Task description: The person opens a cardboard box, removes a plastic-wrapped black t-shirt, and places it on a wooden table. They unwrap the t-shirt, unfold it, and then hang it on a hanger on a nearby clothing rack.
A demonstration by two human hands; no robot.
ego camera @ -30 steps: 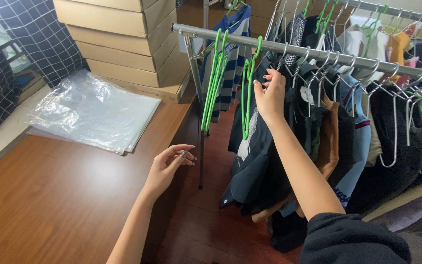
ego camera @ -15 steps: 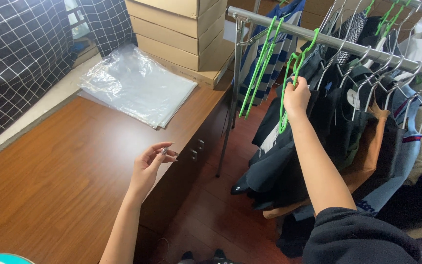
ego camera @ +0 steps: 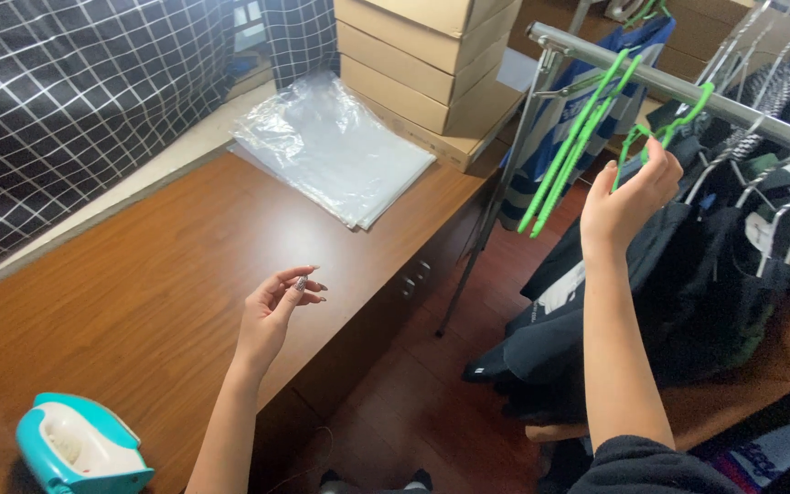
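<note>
Right hand [ego camera: 631, 203] grips green hanger [ego camera: 665, 128] on garment rail [ego camera: 688, 90]; left hand [ego camera: 278, 306] loosely curled, holding nothing, above wooden desk [ego camera: 121, 311] near its right edge.

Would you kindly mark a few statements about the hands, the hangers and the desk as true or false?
1. The right hand grips a green hanger hooked on the metal rail. True.
2. The left hand presses down on the stack of clear plastic bags. False: it hovers empty over the wooden desk, apart from the bags.
3. A teal and white device sits at the near corner of the desk. True.
4. The cardboard boxes stand on the floor under the rail. False: they are stacked on the desk behind the bags.
</note>
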